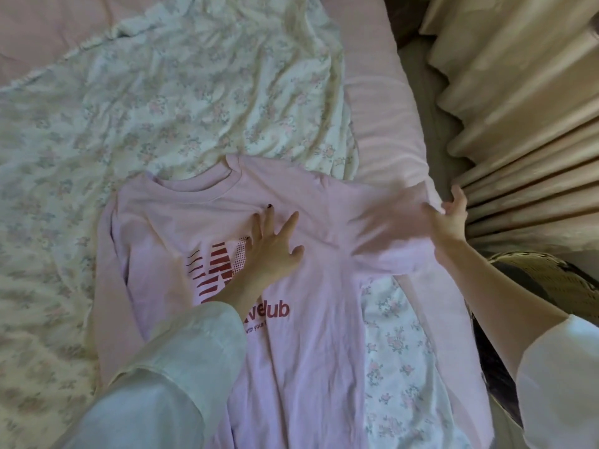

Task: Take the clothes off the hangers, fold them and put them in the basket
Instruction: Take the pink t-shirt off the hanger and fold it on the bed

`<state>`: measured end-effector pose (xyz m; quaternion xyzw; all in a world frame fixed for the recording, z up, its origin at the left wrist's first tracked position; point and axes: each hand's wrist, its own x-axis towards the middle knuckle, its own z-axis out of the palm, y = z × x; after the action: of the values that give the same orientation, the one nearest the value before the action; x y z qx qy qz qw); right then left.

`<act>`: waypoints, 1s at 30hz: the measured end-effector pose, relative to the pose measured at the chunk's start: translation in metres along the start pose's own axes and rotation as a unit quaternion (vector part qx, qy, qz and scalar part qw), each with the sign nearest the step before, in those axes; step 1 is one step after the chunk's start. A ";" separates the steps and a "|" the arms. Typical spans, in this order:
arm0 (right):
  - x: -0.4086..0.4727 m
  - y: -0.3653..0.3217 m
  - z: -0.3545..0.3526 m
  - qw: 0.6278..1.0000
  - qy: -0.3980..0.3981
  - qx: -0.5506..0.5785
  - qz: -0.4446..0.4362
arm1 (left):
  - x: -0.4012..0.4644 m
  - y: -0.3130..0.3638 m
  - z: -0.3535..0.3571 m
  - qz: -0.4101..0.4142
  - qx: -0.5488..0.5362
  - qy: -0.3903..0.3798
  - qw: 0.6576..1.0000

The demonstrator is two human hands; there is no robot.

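Beside the bed, woven basket (551, 280), contents unseen.

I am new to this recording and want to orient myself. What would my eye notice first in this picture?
First the pale pink T-shirt with red print, spread face-up on the floral bedspread in the centre. The left hand presses flat on its chest, while the right hand pinches its sleeve at the right. A woven basket shows partly at the right edge.

The pink T-shirt (311, 319) carries dark red print: a striped, partly dotted logo, below it a word whose visible end reads "ub", and under that a smaller line showing "with your", the rest covered by the left hand (269, 251).
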<state>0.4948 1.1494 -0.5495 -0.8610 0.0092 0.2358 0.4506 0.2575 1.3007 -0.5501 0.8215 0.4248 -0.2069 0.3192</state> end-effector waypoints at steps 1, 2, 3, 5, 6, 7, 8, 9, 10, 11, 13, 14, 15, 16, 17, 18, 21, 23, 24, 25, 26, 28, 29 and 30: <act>-0.003 0.009 -0.002 0.999 -0.016 -0.014 0.038 | 0.001 0.002 0.003 0.003 0.014 -0.006 1.000; -0.007 0.019 -0.003 0.996 -0.033 -0.033 0.074 | 0.001 0.004 0.008 0.005 0.029 -0.015 0.999; -0.013 0.027 -0.001 0.992 -0.054 -0.065 0.091 | 0.001 0.005 0.012 0.005 0.040 -0.023 0.999; -0.028 0.041 0.006 0.973 -0.128 -0.174 0.080 | 0.000 0.007 0.019 0.004 0.059 -0.037 0.998; -0.034 0.047 0.010 0.955 -0.176 -0.233 0.063 | 0.000 0.006 0.021 0.004 0.067 -0.039 0.997; -0.039 0.054 0.014 0.935 -0.209 -0.281 0.052 | 0.000 0.005 0.023 0.005 0.075 -0.040 0.996; -0.044 0.058 0.018 0.918 -0.215 -0.329 0.048 | -0.001 0.003 0.023 0.007 0.079 -0.039 0.996; -0.049 0.059 0.020 0.910 -0.199 -0.359 0.058 | -0.001 0.001 0.022 0.008 0.076 -0.036 0.996; -0.055 0.059 0.021 0.908 -0.166 -0.380 0.061 | -0.002 -0.002 0.020 0.011 0.067 -0.031 0.997; -0.061 0.056 0.022 0.905 -0.134 -0.402 0.046 | -0.004 -0.006 0.017 0.012 0.054 -0.024 0.998; -0.072 0.049 0.026 0.892 -0.105 -0.440 -0.025 | -0.008 -0.014 0.013 0.009 0.031 -0.012 0.999; -0.078 0.044 0.032 0.885 -0.113 -0.447 -0.063 | -0.013 -0.021 0.011 0.000 0.024 -0.003 1.000; -0.083 0.039 0.038 0.878 -0.125 -0.452 -0.094 | -0.018 -0.026 0.010 -0.010 0.017 0.007 1.000; -0.091 0.034 0.045 0.871 -0.140 -0.455 -0.120 | -0.025 -0.034 0.011 -0.022 0.008 0.020 1.000; -0.103 0.029 0.055 0.864 -0.153 -0.458 -0.144 | -0.034 -0.045 0.011 -0.035 -0.001 0.035 0.999; -0.114 0.026 0.065 0.858 -0.162 -0.458 -0.166 | -0.043 -0.056 0.013 -0.046 -0.004 0.046 0.998; -0.156 0.019 0.095 0.841 -0.209 -0.446 -0.223 | -0.072 -0.105 0.022 -0.090 0.054 0.075 0.992; -0.185 0.016 0.113 0.832 -0.260 -0.421 -0.252 | -0.091 -0.136 0.025 -0.128 0.074 0.106 0.983; -0.200 0.014 0.122 0.824 -0.286 -0.407 -0.270 | -0.101 -0.152 0.024 -0.160 0.064 0.129 0.977; -0.216 0.014 0.132 0.814 -0.311 -0.395 -0.292 | -0.113 -0.167 0.021 -0.201 0.041 0.154 0.967; -0.228 0.015 0.141 0.806 -0.327 -0.379 -0.316 | -0.121 -0.180 0.019 -0.236 0.019 0.171 0.956; -0.251 0.019 0.156 0.794 -0.349 -0.353 -0.351 | -0.137 -0.202 0.014 -0.291 -0.024 0.183 0.939; -0.262 0.021 0.165 0.785 -0.361 -0.351 -0.361 | -0.143 -0.214 0.012 -0.321 -0.066 0.182 0.927; -0.272 0.023 0.172 0.771 -0.379 -0.364 -0.359 | -0.148 -0.224 0.009 -0.351 -0.124 0.180 0.910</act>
<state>0.1792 1.2168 -0.5377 -0.7420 -0.5589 0.3495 0.1224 -0.0111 1.3084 -0.5443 0.5964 0.7584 -0.1004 0.2431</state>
